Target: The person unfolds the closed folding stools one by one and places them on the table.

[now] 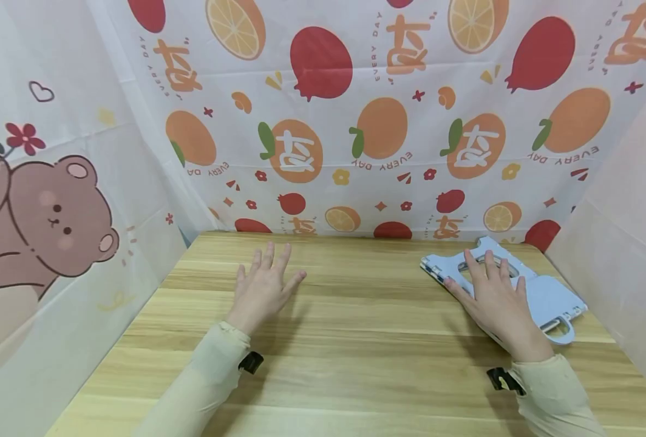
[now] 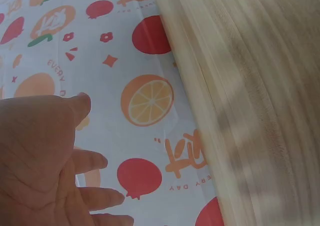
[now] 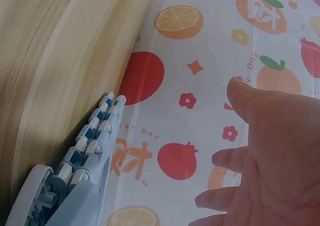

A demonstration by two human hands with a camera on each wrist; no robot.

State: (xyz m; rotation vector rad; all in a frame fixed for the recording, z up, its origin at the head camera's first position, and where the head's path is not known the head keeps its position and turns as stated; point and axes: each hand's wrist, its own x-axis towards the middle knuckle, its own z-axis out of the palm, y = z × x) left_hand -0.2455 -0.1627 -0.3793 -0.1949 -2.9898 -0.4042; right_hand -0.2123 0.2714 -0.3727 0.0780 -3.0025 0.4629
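Note:
A light blue folded plastic object (image 1: 552, 297) with hinged edges, an oval opening and a small loop handle lies at the right of the table. Over it in the head view is my right hand (image 1: 498, 303), fingers spread; the right wrist view shows a gap between this hand (image 3: 280, 156) and the hinged blue piece (image 3: 75, 191). My left hand (image 1: 264, 291) is over the left part of the table, fingers spread, holding nothing. In the left wrist view the left hand (image 2: 40, 156) has its palm and fingers in sight, with nothing in them.
The wooden table (image 1: 356, 364) reaches back to a white curtain (image 1: 427, 79) printed with fruit. A side curtain with a bear print (image 1: 61, 212) hangs at the left, and a pale curtain (image 1: 629, 230) borders the right. Dark bands sit at both wrists.

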